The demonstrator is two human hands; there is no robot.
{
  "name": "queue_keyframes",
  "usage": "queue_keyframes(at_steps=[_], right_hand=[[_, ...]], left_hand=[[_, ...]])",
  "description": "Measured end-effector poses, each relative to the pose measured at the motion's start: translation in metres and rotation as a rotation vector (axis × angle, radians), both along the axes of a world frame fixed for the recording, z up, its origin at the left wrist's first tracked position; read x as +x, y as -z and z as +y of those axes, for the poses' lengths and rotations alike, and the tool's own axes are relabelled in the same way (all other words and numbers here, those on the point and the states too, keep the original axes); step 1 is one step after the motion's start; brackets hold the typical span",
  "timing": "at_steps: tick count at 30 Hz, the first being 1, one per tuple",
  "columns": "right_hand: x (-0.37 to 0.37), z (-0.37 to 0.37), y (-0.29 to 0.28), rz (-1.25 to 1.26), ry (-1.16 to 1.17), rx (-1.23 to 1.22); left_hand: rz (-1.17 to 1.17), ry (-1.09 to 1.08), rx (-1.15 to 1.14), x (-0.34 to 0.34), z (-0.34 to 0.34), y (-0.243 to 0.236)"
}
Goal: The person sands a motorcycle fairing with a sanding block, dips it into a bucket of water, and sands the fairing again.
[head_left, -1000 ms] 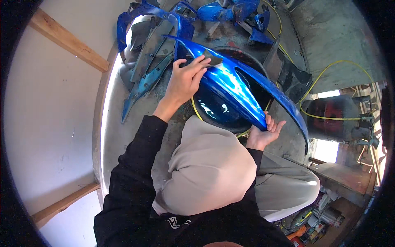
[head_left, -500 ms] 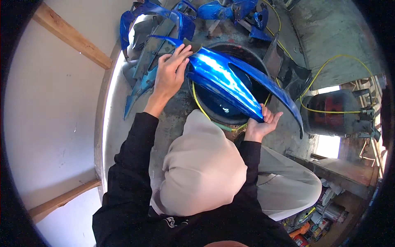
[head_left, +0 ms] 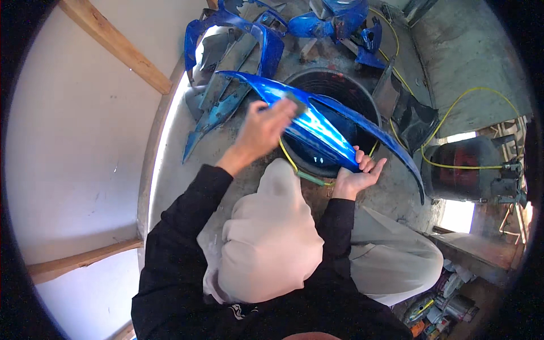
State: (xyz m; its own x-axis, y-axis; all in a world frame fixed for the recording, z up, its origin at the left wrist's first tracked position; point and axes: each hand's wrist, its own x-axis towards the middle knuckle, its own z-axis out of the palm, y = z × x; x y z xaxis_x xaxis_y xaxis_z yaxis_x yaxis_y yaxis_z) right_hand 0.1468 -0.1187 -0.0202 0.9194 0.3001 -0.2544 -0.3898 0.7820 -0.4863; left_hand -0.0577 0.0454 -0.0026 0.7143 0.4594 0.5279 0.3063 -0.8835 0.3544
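A glossy blue motorcycle fairing panel, long and curved with a slot along it, lies slantwise over a black tub of dark water. My right hand grips its lower right end, fingers curled over the edge. On the panel's upper face, my left hand presses a dark piece of sandpaper under its fingertips; that hand is smeared by motion. Most of the sandpaper is covered by the fingers, and the panel hides part of the tub.
More blue fairing parts lie beyond the tub, with dark panels to its right. A yellow hose runs to a dark compressor tank. Cans and tools sit at lower right. A pale wall rises at left.
My left hand has slid right and toward me along the panel with the sandpaper, away from its upper left end. My right hand keeps its grip. The whole view has shifted slightly.
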Motion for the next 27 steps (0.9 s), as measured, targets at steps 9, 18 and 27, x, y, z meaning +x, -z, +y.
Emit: queue_keyframes(at_steps=[9,18,27], right_hand=[[0.004,0.002,-0.017,-0.094,0.041,0.084],[0.021,-0.005,0.010,-0.113,0.025,0.121],[0.032,-0.010,-0.039,-0.216,0.033,0.102]], left_hand=[[-0.426,-0.084,-0.442,-0.003,0.046,-0.029],[-0.691,0.005,-1.014,0.019,0.044,-0.021],[-0.730,0.296,-1.341,0.039,0.070,-0.047]])
